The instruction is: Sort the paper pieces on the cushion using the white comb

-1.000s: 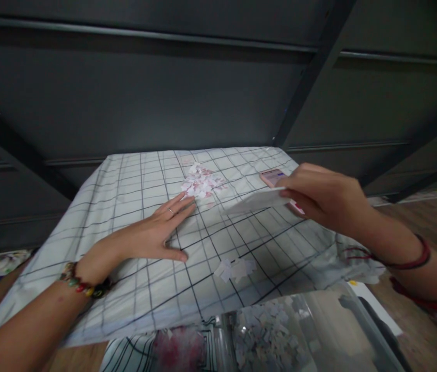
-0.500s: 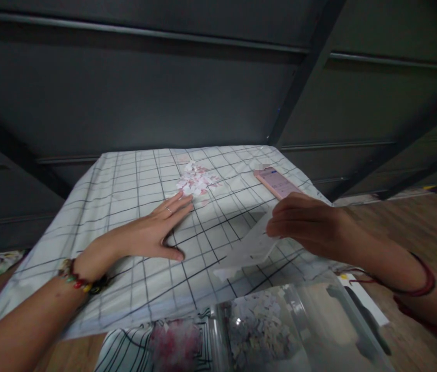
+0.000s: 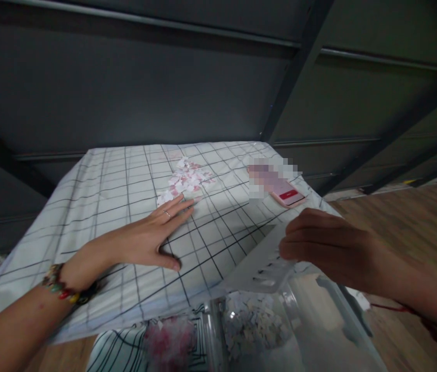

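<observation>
My left hand (image 3: 146,235) lies palm down on the white checked cloth (image 3: 118,181), fingers stretched and thumb apart. Its fingertips are beside a loose pile of small white and pink paper scraps (image 3: 189,181). My right hand (image 3: 329,245) pinches the edge of a thin, translucent white sheet (image 3: 259,263) with a row of slots, kind unclear. The sheet hangs tilted at the cloth's near edge, above a clear plastic box (image 3: 319,305). Many pale paper bits (image 3: 255,325) fill part of that box.
A pink-edged phone (image 3: 290,196) lies toward the cloth's right side. Close to the box, a clear bag of pink and white bits (image 3: 170,341) rests on striped fabric. Dark panels (image 3: 133,88) stand behind the table, with wooden floor (image 3: 404,227) at right.
My right hand has moved nearer and rightward with the slotted sheet, which now overlaps the box's edge. Some scraps have spread leftward near my left fingers. More of the phone shows.
</observation>
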`<action>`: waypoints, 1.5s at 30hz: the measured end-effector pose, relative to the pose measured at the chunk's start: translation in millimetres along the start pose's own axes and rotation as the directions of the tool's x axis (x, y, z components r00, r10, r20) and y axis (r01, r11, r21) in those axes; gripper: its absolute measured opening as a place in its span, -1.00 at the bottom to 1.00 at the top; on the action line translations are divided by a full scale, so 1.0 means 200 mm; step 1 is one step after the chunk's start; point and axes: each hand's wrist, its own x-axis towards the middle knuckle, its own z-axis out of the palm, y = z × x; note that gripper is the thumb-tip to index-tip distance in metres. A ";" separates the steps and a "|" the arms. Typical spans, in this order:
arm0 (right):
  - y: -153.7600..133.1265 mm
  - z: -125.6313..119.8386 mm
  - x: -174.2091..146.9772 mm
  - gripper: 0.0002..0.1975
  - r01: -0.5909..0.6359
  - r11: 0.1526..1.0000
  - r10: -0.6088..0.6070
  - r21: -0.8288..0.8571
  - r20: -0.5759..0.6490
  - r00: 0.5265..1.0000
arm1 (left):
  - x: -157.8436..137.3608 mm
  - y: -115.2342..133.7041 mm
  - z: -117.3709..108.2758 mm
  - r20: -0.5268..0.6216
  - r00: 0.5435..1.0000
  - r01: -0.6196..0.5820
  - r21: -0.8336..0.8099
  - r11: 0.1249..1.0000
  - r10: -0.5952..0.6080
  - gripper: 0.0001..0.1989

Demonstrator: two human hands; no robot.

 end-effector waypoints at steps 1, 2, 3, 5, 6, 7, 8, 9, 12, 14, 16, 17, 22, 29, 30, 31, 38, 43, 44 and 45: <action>-0.01 -0.02 -0.01 -0.83 -0.017 1.000 0.017 0.005 0.011 1.000 | 0.00 0.00 0.00 0.000 1.000 -0.004 0.000 1.000 0.004 0.10; -0.03 -0.03 -0.01 -0.83 -0.029 1.000 0.029 0.003 0.018 0.999 | 0.00 0.00 0.00 0.000 1.000 -0.006 0.002 1.000 0.006 0.11; -0.04 -0.05 0.00 -0.81 -0.034 0.999 0.035 -0.015 0.019 0.999 | 0.00 0.00 0.00 0.000 1.000 -0.007 0.006 1.000 0.007 0.11; -0.04 -0.07 0.01 -0.77 -0.027 0.996 0.026 -0.089 -0.009 1.000 | 0.00 0.00 0.00 0.001 1.000 0.003 0.014 1.000 -0.003 0.12; -0.04 -0.07 0.02 -0.76 -0.021 0.991 0.017 -0.135 -0.033 0.999 | -0.01 -0.01 0.00 -0.001 1.000 0.012 0.017 1.000 -0.012 0.11; -0.03 -0.08 0.04 -0.75 -0.013 0.984 0.003 -0.179 -0.055 0.998 | -0.01 -0.02 0.00 -0.003 1.000 0.022 0.020 1.000 -0.022 0.09; -0.01 -0.08 0.05 -0.76 -0.008 0.976 -0.009 -0.218 -0.078 0.997 | -0.02 -0.03 0.00 -0.006 0.999 0.035 0.024 0.999 -0.035 0.06; 0.01 -0.07 0.06 -0.77 -0.010 0.969 -0.014 -0.248 -0.093 0.996 | -0.02 -0.04 0.00 -0.008 0.999 0.050 0.031 0.998 -0.050 0.03; 0.10 -0.04 0.11 -0.82 -0.032 0.951 -0.008 -0.306 -0.131 0.991 | -0.05 -0.10 -0.02 -0.028 0.991 0.136 0.074 0.988 -0.134 -0.06; 0.16 0.01 0.16 -0.82 -0.067 0.948 0.018 -0.313 -0.157 0.987 | -0.08 -0.14 -0.04 -0.055 0.973 0.227 0.106 0.968 -0.222 -0.06; 0.22 0.07 0.23 -0.79 -0.105 0.951 0.060 -0.292 -0.157 0.986 | -0.11 -0.19 -0.05 -0.072 0.949 0.314 0.127 0.941 -0.307 -0.01; 0.24 0.10 0.27 -0.78 -0.118 0.952 0.078 -0.283 -0.149 0.986 | -0.13 -0.21 -0.05 -0.066 0.936 0.353 0.132 0.926 -0.347 0.02; 0.31 0.25 0.44 -0.76 -0.058 0.966 0.033 -0.253 -0.100 0.994 | -0.17 -0.24 -0.06 0.049 0.857 0.505 0.126 0.854 -0.514 0.12; 0.38 0.34 0.55 -0.71 0.065 0.981 -0.088 -0.183 -0.123 0.988 | -0.15 -0.21 -0.07 0.138 0.829 0.538 0.068 0.840 -0.542 0.14; 0.39 0.34 0.55 -0.72 0.069 0.981 -0.092 -0.184 -0.119 0.989 | -0.15 -0.21 -0.07 0.143 0.830 0.537 0.062 0.841 -0.540 0.13; 0.40 0.34 0.55 -0.74 0.065 0.980 -0.088 -0.185 -0.115 0.989 | -0.15 -0.21 -0.07 0.146 0.829 0.538 0.058 0.841 -0.540 0.13; 0.39 0.38 0.52 -0.81 0.135 0.983 -0.159 -0.125 -0.207 0.965 | -0.14 -0.19 -0.08 0.188 0.791 0.579 0.077 0.812 -0.582 0.13; 0.36 0.41 0.52 -0.81 0.208 0.964 -0.241 -0.168 -0.211 0.947 | -0.12 -0.18 -0.09 0.210 0.774 0.602 0.053 0.797 -0.598 0.16; 0.36 0.41 0.51 -0.80 0.214 0.962 -0.248 -0.170 -0.211 0.945 | -0.12 -0.18 -0.09 0.210 0.772 0.604 0.048 0.795 -0.599 0.16; 0.36 0.41 0.51 -0.80 0.217 0.960 -0.254 -0.175 -0.222 0.941 | -0.12 -0.18 -0.09 0.211 0.771 0.607 0.044 0.794 -0.601 0.17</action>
